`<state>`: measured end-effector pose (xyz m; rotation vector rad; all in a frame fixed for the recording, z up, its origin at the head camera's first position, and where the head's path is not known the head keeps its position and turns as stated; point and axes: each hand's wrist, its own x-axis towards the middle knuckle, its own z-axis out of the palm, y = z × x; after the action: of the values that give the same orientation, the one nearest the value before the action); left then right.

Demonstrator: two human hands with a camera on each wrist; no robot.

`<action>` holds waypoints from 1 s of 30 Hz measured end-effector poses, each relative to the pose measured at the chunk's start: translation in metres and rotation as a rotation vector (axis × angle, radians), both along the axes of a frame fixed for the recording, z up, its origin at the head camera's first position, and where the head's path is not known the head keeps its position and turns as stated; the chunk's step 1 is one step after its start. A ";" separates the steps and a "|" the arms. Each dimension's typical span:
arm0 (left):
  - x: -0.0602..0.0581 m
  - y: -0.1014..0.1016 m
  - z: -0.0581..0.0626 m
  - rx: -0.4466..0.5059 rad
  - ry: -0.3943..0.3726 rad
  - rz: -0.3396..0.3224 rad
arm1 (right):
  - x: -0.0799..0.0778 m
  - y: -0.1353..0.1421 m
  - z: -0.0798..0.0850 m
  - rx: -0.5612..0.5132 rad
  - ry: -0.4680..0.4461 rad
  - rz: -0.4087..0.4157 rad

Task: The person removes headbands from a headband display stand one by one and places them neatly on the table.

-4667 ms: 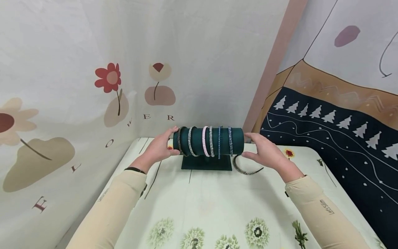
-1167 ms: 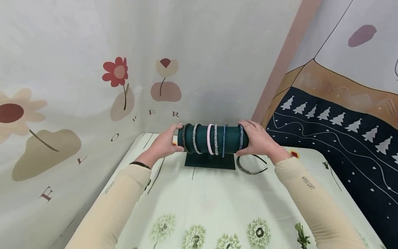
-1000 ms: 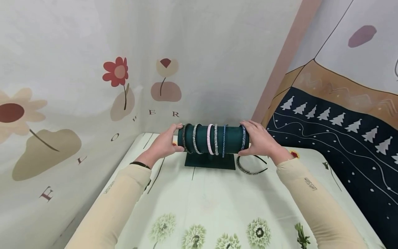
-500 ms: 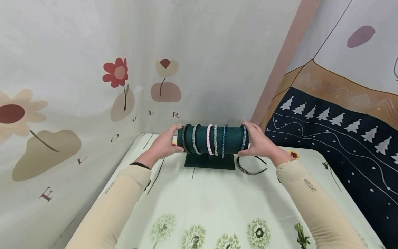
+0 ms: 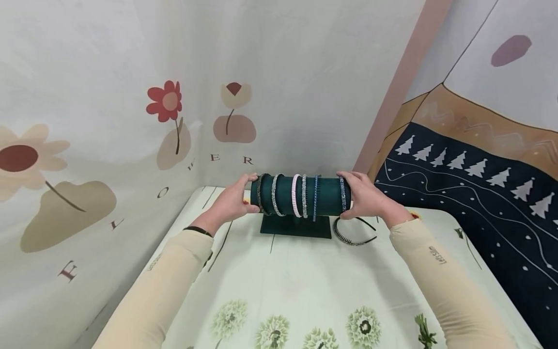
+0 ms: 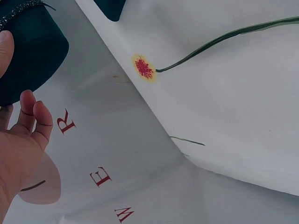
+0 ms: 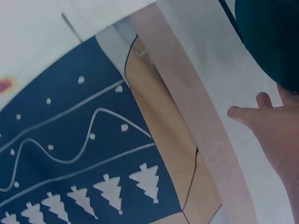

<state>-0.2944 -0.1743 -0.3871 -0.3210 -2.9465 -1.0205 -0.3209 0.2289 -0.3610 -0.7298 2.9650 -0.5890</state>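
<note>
A dark green padded roll on a flat base forms a headband stand (image 5: 285, 196), with several headbands worn around it. My left hand (image 5: 229, 201) grips its left end, fingers over the top and thumb at the front, beside a dark glittery headband (image 5: 259, 195). At the opposite end, my right hand (image 5: 368, 196) spans the roll and pinches a blue glittery headband (image 5: 343, 194), fingertips above and thumb below. Between them sit a silver headband (image 5: 274, 195), a pink one and others. In the right wrist view, the roll's end (image 7: 268, 42) hides that hand's fingertips.
A loose black toothed headband (image 5: 348, 241) lies on the table right of the stand's base (image 5: 295, 227). A pale flower-printed cloth (image 5: 287, 276) covers the table. Printed curtains (image 5: 305, 97) hang close behind, and a dark tree-patterned one (image 5: 471, 194) hangs to the right.
The blue headband has moved right along the roll, with my right hand now around it instead of at the roll's tip. My left hand keeps its grip. The view has shifted slightly.
</note>
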 end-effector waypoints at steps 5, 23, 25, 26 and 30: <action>-0.001 0.002 -0.001 -0.007 0.002 -0.010 | 0.002 0.014 0.002 0.004 -0.025 -0.022; 0.002 -0.001 0.000 -0.013 0.005 -0.019 | 0.009 0.060 -0.029 -0.049 -0.077 -0.250; 0.001 -0.001 -0.001 -0.012 0.006 -0.013 | 0.009 0.061 -0.029 -0.032 -0.072 -0.246; 0.001 -0.001 -0.001 -0.012 0.006 -0.011 | 0.009 0.061 -0.029 -0.017 -0.064 -0.239; 0.002 -0.001 0.000 -0.016 0.010 -0.012 | 0.010 0.063 -0.028 0.073 0.003 -0.181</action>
<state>-0.2926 -0.1751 -0.3869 -0.3438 -2.9492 -0.9934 -0.3111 0.2914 -0.3894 -0.4606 3.0574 -0.4853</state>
